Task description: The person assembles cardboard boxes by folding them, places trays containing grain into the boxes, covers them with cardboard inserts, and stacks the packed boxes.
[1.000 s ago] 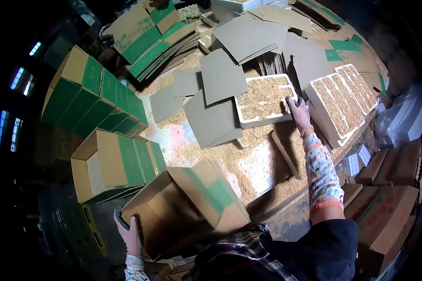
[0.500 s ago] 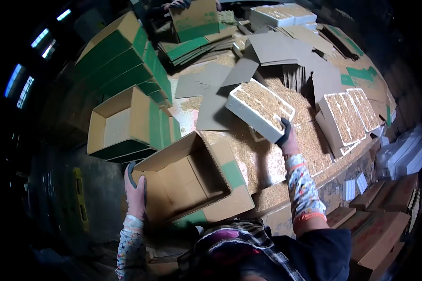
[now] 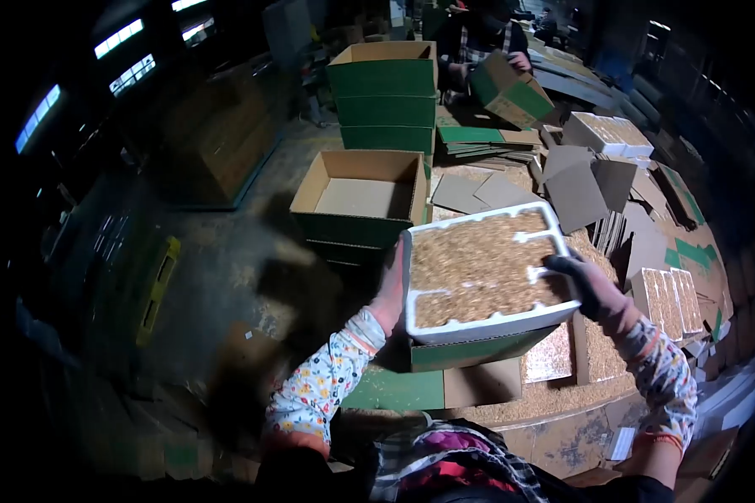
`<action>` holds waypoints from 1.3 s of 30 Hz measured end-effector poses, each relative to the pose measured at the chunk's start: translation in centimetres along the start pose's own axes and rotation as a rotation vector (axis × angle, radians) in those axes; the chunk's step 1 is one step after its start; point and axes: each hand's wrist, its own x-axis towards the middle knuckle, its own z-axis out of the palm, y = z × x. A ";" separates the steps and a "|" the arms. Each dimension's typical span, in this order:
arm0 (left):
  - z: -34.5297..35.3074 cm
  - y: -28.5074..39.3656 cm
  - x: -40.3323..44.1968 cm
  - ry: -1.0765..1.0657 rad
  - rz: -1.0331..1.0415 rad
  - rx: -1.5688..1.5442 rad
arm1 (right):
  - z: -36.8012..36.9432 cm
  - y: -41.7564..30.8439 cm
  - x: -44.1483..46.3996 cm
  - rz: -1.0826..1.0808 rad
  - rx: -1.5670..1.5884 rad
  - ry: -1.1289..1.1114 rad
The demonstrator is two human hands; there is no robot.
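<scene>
A white foam tray (image 3: 486, 272) filled with loose tan flakes is held slightly tilted, directly over a cardboard box (image 3: 478, 350) with a green band. My right hand (image 3: 594, 289), in a dark-palmed glove, grips the tray's right edge, fingers curled over the rim. Against the tray's left side presses my left hand (image 3: 389, 289), also gloved; its fingertips are partly hidden. The tray covers most of the box's opening, and a green and brown box flap (image 3: 403, 390) spreads out below it towards me.
On the left stand an open box (image 3: 356, 222) and a taller box stack (image 3: 386, 109). A co-worker (image 3: 486, 42) handles another box (image 3: 512, 88) at the back. Flat cardboard sheets (image 3: 575, 189) and more filled trays (image 3: 667, 302) lie on the flake-strewn table.
The foam tray has moved left and over the cardboard box in my right hand. My left hand has left the box's edge for the tray's side. The view has turned left.
</scene>
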 end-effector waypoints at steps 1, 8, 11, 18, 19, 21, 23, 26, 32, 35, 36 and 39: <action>-0.6 0.8 -0.3 0.003 -0.051 -0.084 | 0.8 1.4 1.1 0.000 0.095 -0.053; -0.1 4.1 -3.7 0.007 0.152 1.405 | 3.8 12.6 2.4 -0.442 -0.578 0.140; 1.4 4.1 -2.7 0.032 0.086 1.497 | 2.1 7.8 1.5 -0.855 -0.899 0.255; 3.2 3.3 -2.7 0.099 0.120 1.640 | -12.5 18.6 24.9 -0.354 -1.361 0.641; 3.3 3.3 -2.5 0.102 0.113 1.645 | -14.0 19.0 27.8 -0.326 -1.422 0.676; 3.3 3.2 -1.8 0.114 0.107 1.657 | -16.6 20.5 34.4 -0.138 -1.160 0.638; 2.9 3.1 -2.2 0.120 0.101 1.661 | -17.0 19.3 37.3 -0.017 -0.700 0.715; 3.2 3.1 -2.2 0.175 0.069 1.523 | -15.5 10.9 28.2 -0.216 -0.820 0.454; 1.8 2.9 -2.7 0.131 0.266 1.394 | -3.0 1.7 8.4 -0.835 -1.769 0.227; 1.0 2.7 -3.2 0.212 0.320 1.284 | 7.4 6.4 3.9 -1.076 -1.828 -0.245; 1.0 2.7 -3.2 0.252 0.387 1.239 | 10.0 9.1 4.3 -1.223 -1.875 -0.353; 2.9 5.6 -5.9 0.020 0.802 1.706 | 12.6 7.0 3.2 -0.368 -0.985 -0.743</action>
